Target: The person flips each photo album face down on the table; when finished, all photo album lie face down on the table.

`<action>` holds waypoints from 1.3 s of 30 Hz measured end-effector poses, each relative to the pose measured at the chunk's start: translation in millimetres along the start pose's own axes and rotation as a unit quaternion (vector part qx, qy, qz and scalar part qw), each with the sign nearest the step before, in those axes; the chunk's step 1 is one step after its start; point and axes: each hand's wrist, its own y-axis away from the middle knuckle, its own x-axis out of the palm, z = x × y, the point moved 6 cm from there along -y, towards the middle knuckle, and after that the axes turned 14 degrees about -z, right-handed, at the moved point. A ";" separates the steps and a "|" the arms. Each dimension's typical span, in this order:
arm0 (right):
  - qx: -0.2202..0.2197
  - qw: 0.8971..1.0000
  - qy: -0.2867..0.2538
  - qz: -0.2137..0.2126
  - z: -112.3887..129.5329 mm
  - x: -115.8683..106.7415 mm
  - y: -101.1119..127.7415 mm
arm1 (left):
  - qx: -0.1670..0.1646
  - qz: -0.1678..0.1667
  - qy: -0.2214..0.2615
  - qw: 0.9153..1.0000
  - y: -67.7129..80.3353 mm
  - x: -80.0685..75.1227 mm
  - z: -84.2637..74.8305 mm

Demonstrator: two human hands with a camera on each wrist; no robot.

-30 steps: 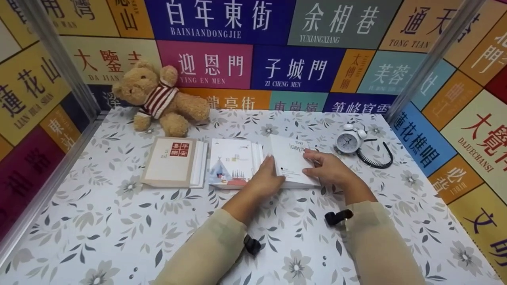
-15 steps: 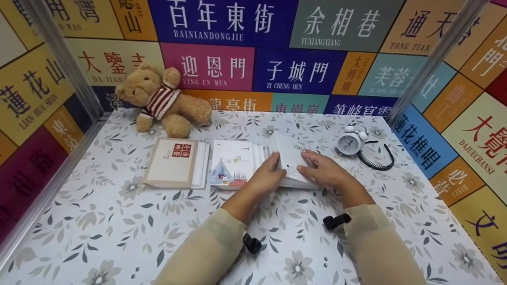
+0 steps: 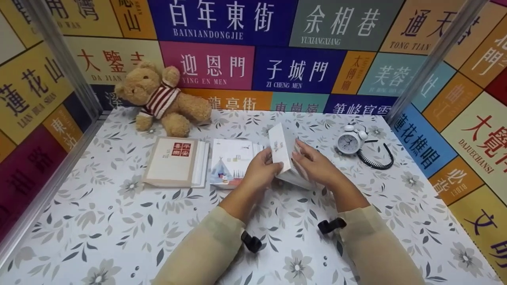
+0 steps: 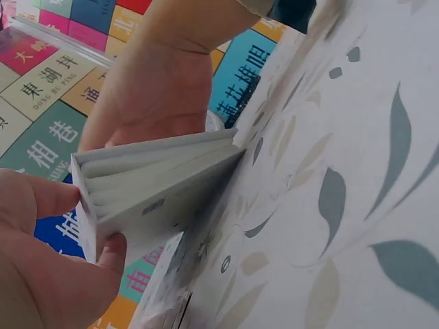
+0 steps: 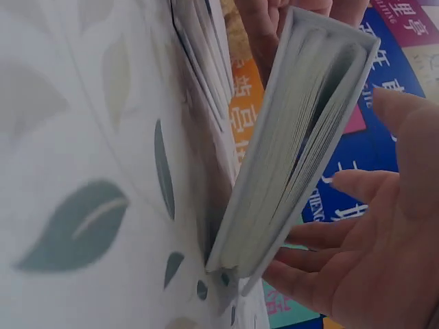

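At the centre of the head view, the left hand (image 3: 262, 171) is gripping the thin white paperback book (image 3: 282, 152), tilting it up on edge, while the right hand (image 3: 317, 168), fingers straight, is steadying its cover, best kept pressed against slipping.

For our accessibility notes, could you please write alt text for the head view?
Two hands tilt a white book up on edge, the left hand gripping it, the right hand supporting behind. Two more books, a teddy bear and an alarm clock share the floral table.
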 end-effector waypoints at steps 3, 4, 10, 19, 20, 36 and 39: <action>-0.001 0.999 -0.038 -0.014 6.8 -0.7 2.5 | -0.002 -0.002 0.031 1.000 -0.8 0.5 -1.8; -0.004 0.999 -0.044 -0.018 9.0 -0.9 3.3 | -0.007 -0.003 0.032 0.999 -0.6 0.5 -1.5; -0.026 0.997 -0.069 -0.016 18.7 1.5 7.0 | 0.009 -0.026 -0.026 0.999 0.9 -2.6 -5.4; 0.015 0.987 -0.159 -0.027 26.3 4.9 12.0 | 0.016 -0.019 0.046 0.999 2.7 -2.5 -19.7; 0.017 0.985 -0.171 -0.026 27.5 5.1 12.2 | 0.020 -0.017 0.046 0.999 3.7 -2.6 -20.9; -0.052 0.965 -0.224 -0.127 26.0 -25.4 4.1 | 0.059 0.130 -0.069 0.987 10.7 13.5 -4.3; -0.068 0.970 -0.198 -0.124 23.7 -33.2 3.4 | 0.079 0.127 -0.128 0.980 8.2 16.0 2.1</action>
